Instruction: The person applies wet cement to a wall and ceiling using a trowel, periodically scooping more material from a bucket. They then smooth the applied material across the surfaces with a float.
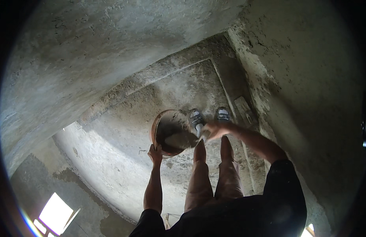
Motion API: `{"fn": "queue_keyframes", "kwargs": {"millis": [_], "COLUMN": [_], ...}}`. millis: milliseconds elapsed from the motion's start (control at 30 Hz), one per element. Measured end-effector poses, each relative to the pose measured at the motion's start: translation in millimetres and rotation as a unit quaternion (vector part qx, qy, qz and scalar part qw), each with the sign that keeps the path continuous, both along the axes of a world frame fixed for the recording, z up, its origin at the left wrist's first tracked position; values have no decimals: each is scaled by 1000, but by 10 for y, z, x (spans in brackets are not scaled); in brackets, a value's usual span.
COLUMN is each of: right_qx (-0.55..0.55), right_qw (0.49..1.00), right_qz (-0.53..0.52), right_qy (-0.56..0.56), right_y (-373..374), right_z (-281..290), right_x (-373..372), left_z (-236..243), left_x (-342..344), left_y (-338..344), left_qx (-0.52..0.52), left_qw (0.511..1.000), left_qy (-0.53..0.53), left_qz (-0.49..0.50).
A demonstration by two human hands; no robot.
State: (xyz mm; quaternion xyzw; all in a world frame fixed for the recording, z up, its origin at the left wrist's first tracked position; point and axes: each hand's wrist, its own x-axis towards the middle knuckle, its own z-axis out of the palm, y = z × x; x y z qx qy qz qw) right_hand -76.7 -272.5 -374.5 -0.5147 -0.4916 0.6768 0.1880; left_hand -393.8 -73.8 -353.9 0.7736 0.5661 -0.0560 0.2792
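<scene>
My left hand (155, 154) is closed round the near left rim of a round reddish-brown basin (153, 132), which is tilted to one side. Grey, mortar-like material (173, 120) lies inside it. On the other side of the basin, my right hand (216, 130) is smeared by motion but looks closed round the handle of a trowel. The trowel's pale grey blade (183, 140) reaches into the basin, its outline blurred against the material. Both my feet, in dark strapped sandals (223, 114), stand just beyond the right hand.
Rough plastered walls (112, 39) rise ahead and on the right (309, 71), meeting at a corner. A flat board-like piece (243, 108) lies by the right wall's foot. The concrete floor (183, 85) has a raised border strip. A bright window opening (56, 213) shows at lower left.
</scene>
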Motion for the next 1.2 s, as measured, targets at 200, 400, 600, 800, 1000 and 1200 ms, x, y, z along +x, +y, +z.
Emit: {"fn": "queue_keyframes", "kwargs": {"millis": [200, 400, 600, 800, 1000, 1200], "right_qx": [-209, -285, -204, 129, 68, 271], "right_qw": [732, 808, 946, 848, 678, 767], "right_qz": [-645, -515, -147, -72, -16, -102], "right_qy": [71, -37, -204, -508, -732, -572], "right_y": [-476, -452, -715, -853, -519, -465], "right_z": [25, 1167, 892, 189, -290, 448], "right_x": [2406, 1386, -166, -715, -730, -694], "left_z": [46, 180, 270, 509, 1073, 1265], "left_x": [-161, -422, -32, 709, 1449, 1643], "left_y": [-127, -194, -286, -485, -579, -480], "left_qx": [-24, -35, -34, -62, -54, 14], "left_qw": [999, 998, 999, 991, 969, 953], "left_qy": [35, 49, 11, -97, -219, -249], "left_qz": [16, 31, -8, -64, -104, -174]}}
